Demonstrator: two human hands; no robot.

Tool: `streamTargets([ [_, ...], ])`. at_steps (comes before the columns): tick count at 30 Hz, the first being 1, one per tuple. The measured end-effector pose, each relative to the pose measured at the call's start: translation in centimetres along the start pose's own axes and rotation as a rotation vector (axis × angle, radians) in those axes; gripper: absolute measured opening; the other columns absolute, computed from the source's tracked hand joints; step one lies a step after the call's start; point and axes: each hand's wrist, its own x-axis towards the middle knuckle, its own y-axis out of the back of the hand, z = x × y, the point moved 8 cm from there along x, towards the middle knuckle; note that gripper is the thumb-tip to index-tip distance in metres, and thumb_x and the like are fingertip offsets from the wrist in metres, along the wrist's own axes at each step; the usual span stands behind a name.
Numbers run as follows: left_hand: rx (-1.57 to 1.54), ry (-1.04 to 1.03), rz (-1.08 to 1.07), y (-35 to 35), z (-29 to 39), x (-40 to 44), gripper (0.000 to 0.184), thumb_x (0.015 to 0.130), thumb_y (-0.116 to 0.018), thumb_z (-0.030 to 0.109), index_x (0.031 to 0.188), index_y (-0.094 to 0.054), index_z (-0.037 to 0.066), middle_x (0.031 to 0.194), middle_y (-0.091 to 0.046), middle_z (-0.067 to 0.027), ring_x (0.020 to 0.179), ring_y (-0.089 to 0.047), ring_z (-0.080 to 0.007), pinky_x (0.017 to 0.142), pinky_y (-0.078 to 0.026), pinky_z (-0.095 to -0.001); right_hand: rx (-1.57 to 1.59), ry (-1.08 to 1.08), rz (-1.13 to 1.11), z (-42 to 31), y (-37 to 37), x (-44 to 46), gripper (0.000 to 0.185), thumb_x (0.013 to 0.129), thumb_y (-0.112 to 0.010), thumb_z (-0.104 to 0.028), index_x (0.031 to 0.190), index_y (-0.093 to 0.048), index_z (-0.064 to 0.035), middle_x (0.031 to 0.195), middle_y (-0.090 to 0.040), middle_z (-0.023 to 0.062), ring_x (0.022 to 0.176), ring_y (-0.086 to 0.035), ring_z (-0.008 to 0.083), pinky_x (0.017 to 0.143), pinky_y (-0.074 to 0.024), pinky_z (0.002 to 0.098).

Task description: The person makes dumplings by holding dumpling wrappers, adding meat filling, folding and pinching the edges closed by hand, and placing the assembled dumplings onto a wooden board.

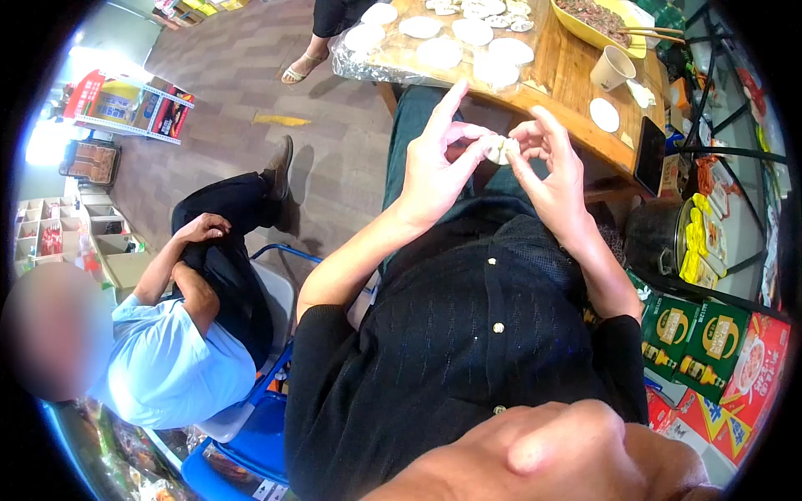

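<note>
Between my two hands, above my lap, is a small folded dumpling [501,150] of pale dough. My left hand [443,154] pinches its left side with thumb and fingertips, the index finger pointing up. On the other side, my right hand [547,163] grips the dumpling's edge between thumb and fingers. Just beyond, round dough wrappers [439,53] lie on a plastic-covered part of the wooden table [564,83]. Finished dumplings [484,8] sit in a group at the far edge. A yellow bowl [614,42] holds minced filling [591,18], with chopsticks [652,33] resting across it.
A paper cup [612,68], a single wrapper [605,115] and a dark phone [650,154] are on the table's right part. A person in a light blue shirt [175,363] sits at my left. Shelves with packages and a dark pot [656,242] stand at my right.
</note>
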Motion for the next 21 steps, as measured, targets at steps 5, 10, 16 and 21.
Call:
streamTargets([
  [5,0.242,-0.124,0.002,0.0,0.7,-0.1,0.070,0.086,-0.065,-0.004,0.147,-0.031,0.002,0.092,-0.070,-0.0080,0.085,-0.066,-0.0116,0.078,-0.054,-0.0264,-0.061,0.123,0.033,-0.7,-0.4,0.0,0.051,0.083,-0.066,0.008,0.130,-0.047,-0.0017,0.095,-0.063,0.0092,0.080,-0.062,0.0150,0.070,-0.0529,0.0280],
  [10,0.614,-0.459,0.036,-0.7,3.8,-0.8,0.069,0.077,-0.069,-0.010,0.141,-0.044,0.001,0.088,-0.070,-0.0100,0.080,-0.069,-0.0201,0.077,-0.053,-0.0296,-0.270,0.376,0.023,-2.8,-0.6,0.0,0.050,0.078,-0.064,0.014,0.124,-0.053,-0.0027,0.090,-0.062,0.0108,0.076,-0.063,0.0217,0.067,-0.0520,0.0305],
  [16,0.214,-0.205,-0.004,-0.2,2.0,-0.4,0.075,0.084,-0.065,-0.006,0.148,-0.028,0.001,0.097,-0.069,-0.0111,0.090,-0.067,-0.0168,0.081,-0.055,-0.0291,-0.099,0.278,0.115,-1.8,0.1,-0.3,0.051,0.078,-0.067,0.012,0.124,-0.053,-0.0028,0.092,-0.063,0.0109,0.078,-0.063,0.0213,0.066,-0.0522,0.0305],
  [21,0.055,-0.041,-0.027,-0.5,0.2,-0.3,0.075,0.087,-0.063,-0.005,0.150,-0.025,0.005,0.101,-0.068,-0.0108,0.093,-0.065,-0.0143,0.078,-0.056,-0.0269,-0.164,0.342,0.059,-2.0,0.0,-0.3,0.049,0.077,-0.069,0.010,0.122,-0.054,-0.0028,0.090,-0.063,0.0120,0.078,-0.064,0.0236,0.067,-0.0524,0.0319],
])
